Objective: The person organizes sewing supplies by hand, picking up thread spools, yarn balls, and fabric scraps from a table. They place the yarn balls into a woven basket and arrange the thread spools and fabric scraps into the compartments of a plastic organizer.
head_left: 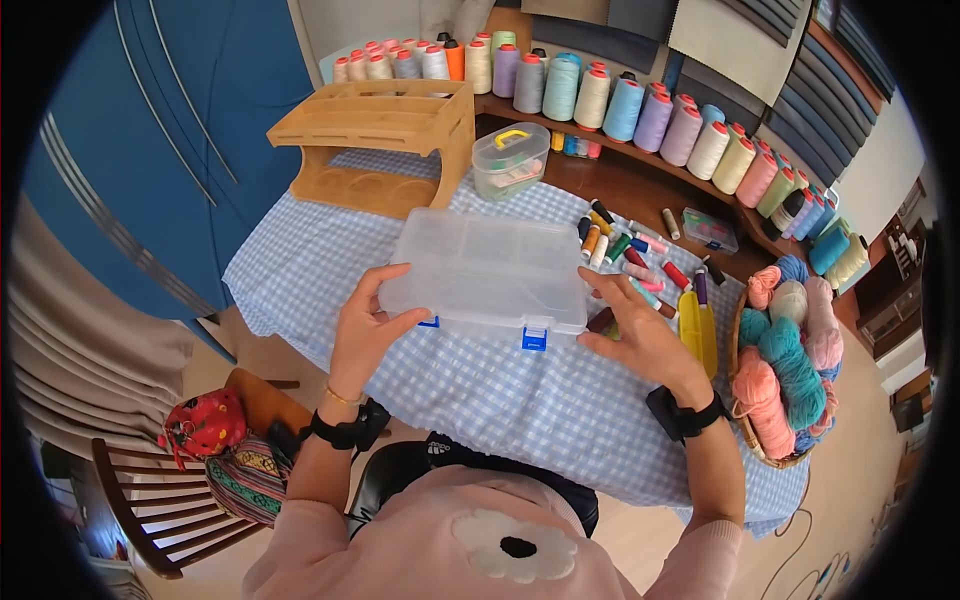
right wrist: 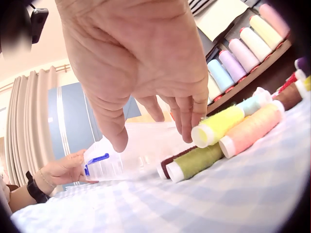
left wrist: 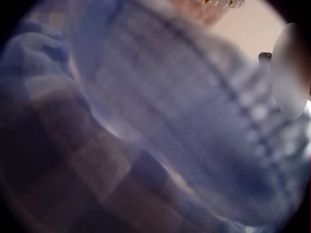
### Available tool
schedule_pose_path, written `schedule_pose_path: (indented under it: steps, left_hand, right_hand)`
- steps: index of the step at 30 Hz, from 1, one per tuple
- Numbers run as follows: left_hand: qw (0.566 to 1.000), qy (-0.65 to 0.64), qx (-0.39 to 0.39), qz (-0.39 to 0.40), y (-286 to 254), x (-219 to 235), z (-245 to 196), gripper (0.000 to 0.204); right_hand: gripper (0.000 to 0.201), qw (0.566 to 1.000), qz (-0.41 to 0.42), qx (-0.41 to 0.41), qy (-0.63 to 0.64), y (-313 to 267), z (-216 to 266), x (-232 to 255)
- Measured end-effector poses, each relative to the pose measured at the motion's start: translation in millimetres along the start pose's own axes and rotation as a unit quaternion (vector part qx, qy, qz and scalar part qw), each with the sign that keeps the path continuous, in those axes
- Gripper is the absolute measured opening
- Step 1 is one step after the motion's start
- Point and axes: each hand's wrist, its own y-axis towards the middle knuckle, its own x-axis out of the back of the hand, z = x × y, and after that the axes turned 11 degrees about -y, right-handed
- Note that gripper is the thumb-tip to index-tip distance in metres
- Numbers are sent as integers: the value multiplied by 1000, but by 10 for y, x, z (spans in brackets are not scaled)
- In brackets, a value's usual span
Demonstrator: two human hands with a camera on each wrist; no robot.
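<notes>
A translucent plastic box (head_left: 490, 270) with a flat lid and two blue latches (head_left: 534, 339) is at the middle of the checked cloth. The left hand (head_left: 365, 335) grips the box's left end, thumb near the front edge; it also shows beyond the box in the right wrist view. The right hand (head_left: 645, 335) is at the right end, fingers spread and fairly straight, thumb by the front corner; firm contact cannot be told. Thread spools, including a yellow one (right wrist: 218, 127) and an olive one (right wrist: 197, 161), lie beside the right hand. The left wrist view is blurred.
A wooden rack (head_left: 375, 140) and a lidded tub (head_left: 510, 165) stand behind the box. Loose spools and a yellow tray (head_left: 697, 335) lie to the right, then a yarn basket (head_left: 790, 370). Thread cones line a shelf behind. A chair (head_left: 160, 520) stands at left.
</notes>
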Motion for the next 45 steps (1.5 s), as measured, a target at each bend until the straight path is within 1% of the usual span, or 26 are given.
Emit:
schedule_pose_path:
  steps: [2, 3, 7, 10, 11, 13, 16, 18, 22, 24, 25, 27, 28, 30, 31, 33, 34, 35, 36, 37, 39, 40, 41, 43, 44, 45]
  left_hand:
    - [1000, 6, 16, 16, 31, 24, 53, 54]
    - [999, 13, 32, 32, 47, 33, 68, 53]
    - [996, 56, 42, 52, 50, 67, 78, 56]
    - [995, 77, 19, 67, 45, 78, 119, 63]
    - [995, 88, 2, 47, 46, 75, 143, 66]
    - [995, 99, -14, 28, 52, 88, 194, 69]
    - [998, 58, 13, 25, 74, 141, 246, 73]
    - [994, 100, 5, 48, 99, 170, 250, 74]
    - [987, 151, -15, 58, 112, 184, 229, 72]
    - [984, 158, 31, 75, 105, 160, 131, 67]
    - [984, 159, 31, 76, 106, 157, 112, 67]
    - [989, 119, 66, 63, 112, 148, 85, 65]
    - [989, 119, 65, 64, 114, 146, 77, 65]
    - [987, 133, 59, 74, 118, 151, 63, 65]
    - [987, 132, 57, 75, 110, 141, 30, 65]
    - [973, 217, 39, 64, 92, 94, -76, 61]
    - [974, 213, 34, 72, 73, 99, -88, 61]
    - [968, 246, -16, 50, 66, 123, -75, 59]
    - [959, 273, -66, 32, 79, 119, -54, 57]
    - [961, 262, -73, 55, 94, 114, -53, 57]
    - [973, 221, -62, 16, 135, 125, -95, 49]
    - [973, 220, -64, 26, 161, 96, -129, 49]
    - [973, 222, -49, 27, 169, 91, -167, 48]
    - [973, 228, -32, 21, 164, 113, -184, 46]
    - [981, 189, -22, 19, 173, 121, -162, 43]
    - [988, 150, -13, 15, 173, 127, -151, 39]
  right_hand:
    - [78, 999, 24, -38, -20, 19, 22, 3]
    - [78, 999, 23, -40, -21, 16, 2, -18]
    - [80, 993, -34, -3, -111, 0, -23, -112]
    - [81, 980, -80, 20, -180, 0, 16, -129]
    - [82, 970, -105, 32, -218, 5, 24, -127]
    - [80, 976, -90, 28, -195, 22, 34, -112]
    - [77, 981, -78, 24, -174, 34, 31, -110]
    - [76, 981, -79, 25, -174, 42, 33, -108]
    - [74, 979, -86, 29, -185, 40, 55, -118]
    - [74, 979, -91, 27, -182, 43, 69, -124]
    - [74, 979, -89, 22, -184, 46, 75, -124]
    - [73, 978, -88, 17, -187, 44, 70, -128]
    - [73, 978, -95, 22, -183, 44, 54, -140]
    - [73, 978, -104, 28, -180, 38, 52, -123]
    - [72, 981, -88, 18, -172, 34, 69, -99]
    - [71, 983, -78, 5, -168, 48, 60, -86]
    - [70, 980, -100, 34, -169, 57, 15, -115]
    - [70, 975, -126, 54, -175, 27, -18, -100]
    - [68, 980, -123, 47, -147, 16, 3, -75]
    - [68, 978, -130, 25, -158, 2, 3, -65]
    - [66, 972, -160, 73, -155, 4, -27, -60]
    - [62, 968, -169, 76, -167, -13, 1, 4]
    - [62, 968, -172, 73, -167, -51, 13, 68]
    - [57, 970, -169, 2, -172, -154, -6, 211]
    - [52, 966, -171, -17, -191, -215, -31, 298]
    - [50, 963, -140, -66, -220, -284, -55, 365]
